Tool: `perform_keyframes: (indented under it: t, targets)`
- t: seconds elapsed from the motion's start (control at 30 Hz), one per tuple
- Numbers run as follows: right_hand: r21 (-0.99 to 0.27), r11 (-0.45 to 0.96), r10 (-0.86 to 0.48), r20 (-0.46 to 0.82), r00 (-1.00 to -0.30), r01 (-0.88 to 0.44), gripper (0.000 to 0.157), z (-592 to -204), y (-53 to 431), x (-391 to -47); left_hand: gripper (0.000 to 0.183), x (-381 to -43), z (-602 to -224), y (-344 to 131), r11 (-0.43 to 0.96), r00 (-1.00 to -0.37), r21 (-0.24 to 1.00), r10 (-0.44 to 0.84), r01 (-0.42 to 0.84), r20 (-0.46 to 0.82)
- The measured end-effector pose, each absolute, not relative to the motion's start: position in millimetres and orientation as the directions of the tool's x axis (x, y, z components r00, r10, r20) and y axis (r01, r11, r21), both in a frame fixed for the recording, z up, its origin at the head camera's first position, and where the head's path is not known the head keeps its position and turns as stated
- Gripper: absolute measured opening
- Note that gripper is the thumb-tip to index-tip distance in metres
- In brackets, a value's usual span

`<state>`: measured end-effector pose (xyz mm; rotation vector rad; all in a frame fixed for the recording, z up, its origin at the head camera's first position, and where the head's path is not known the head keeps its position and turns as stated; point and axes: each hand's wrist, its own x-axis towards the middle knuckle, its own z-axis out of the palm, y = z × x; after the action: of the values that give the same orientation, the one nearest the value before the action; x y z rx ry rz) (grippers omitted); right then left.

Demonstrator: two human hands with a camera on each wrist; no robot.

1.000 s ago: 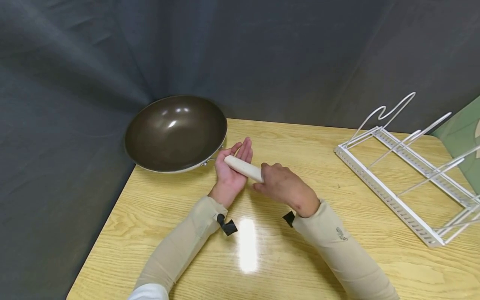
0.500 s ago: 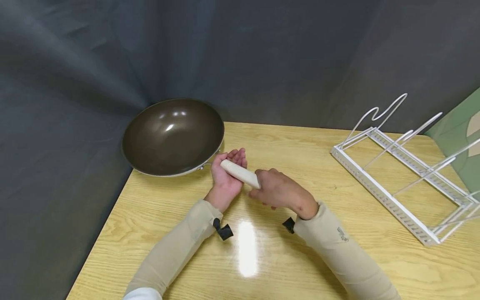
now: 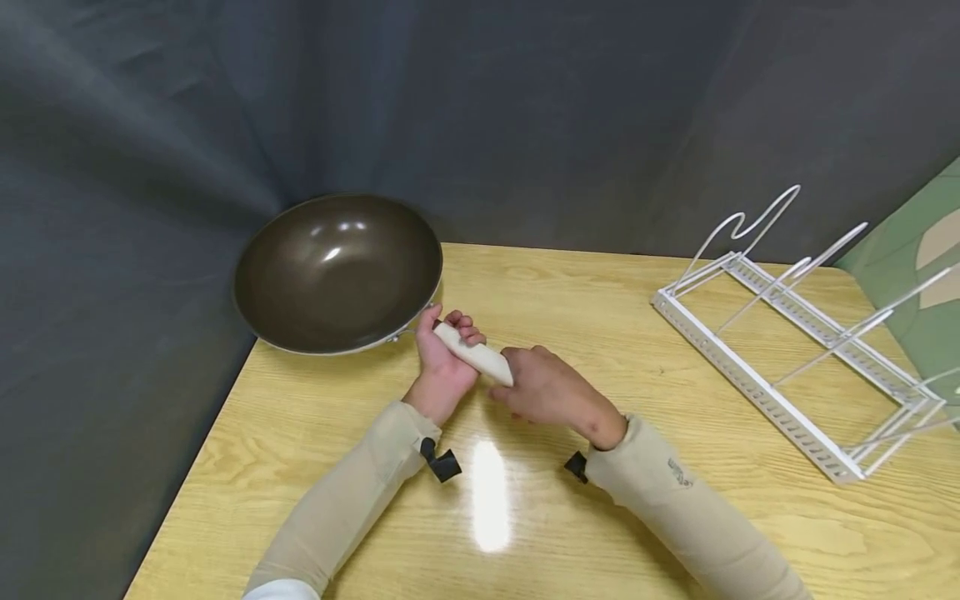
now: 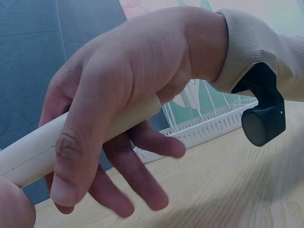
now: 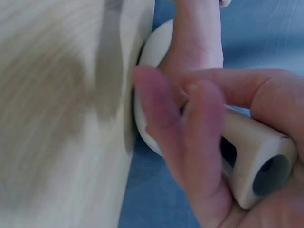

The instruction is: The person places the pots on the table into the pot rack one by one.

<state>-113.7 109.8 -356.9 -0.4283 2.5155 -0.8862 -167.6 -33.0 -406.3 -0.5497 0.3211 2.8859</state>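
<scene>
A wok (image 3: 337, 275) with a dark brown inside and a pale outside is at the table's left back, reaching past the edge. Its cream handle (image 3: 476, 354) points toward the right front. My left hand (image 3: 442, 367) grips the handle near the wok, palm up, fingers curled round it. Toward the handle's free end, my right hand (image 3: 558, 392) holds it from above. In the left wrist view the right thumb (image 4: 76, 156) lies over the handle while other fingers hang loose. The right wrist view shows the handle's hollow end (image 5: 271, 175). Whether the wok touches the table cannot be told.
A white wire rack (image 3: 765, 392) with upright dividers stands on the right of the wooden table (image 3: 570, 533). Dark cloth (image 3: 562, 125) hangs behind and to the left. A green patterned panel (image 3: 900, 267) is at the far right.
My left fingers have curled from nearly straight to round the handle. The handle and both hands sit slightly lower and further left in view. The rack has also shifted left as the head view moved.
</scene>
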Motion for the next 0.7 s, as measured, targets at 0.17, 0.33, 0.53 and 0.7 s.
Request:
perform_keyframes:
  t: [0.17,0.33,0.53,0.7]
  targets:
    - [-0.677,0.709,-0.457,-0.227,-0.860,-0.198,0.027,-368.0,108.9,-110.2,0.029,-163.8,-408.1,-36.2,-0.958,-0.909,0.166,0.156,-0.236,-0.386]
    - [-0.670,0.699,-0.465,-0.158,-0.871,-0.251,0.022,-374.1,110.1,-108.9,0.029,-163.5,-410.1,-36.0,-0.955,-0.919,0.179,0.159,-0.235,-0.362]
    - [-0.648,0.706,-0.449,-0.100,-0.888,-0.284,0.021,-378.3,112.7,-108.4,0.030,-160.3,-413.4,-33.3,-0.956,-0.917,0.185,0.147,-0.228,-0.372]
    - [-0.653,0.699,-0.447,-0.080,-0.891,-0.292,0.021,-379.7,114.7,-104.9,0.031,-158.8,-413.6,-30.8,-0.956,-0.913,0.177,0.154,-0.235,-0.377]
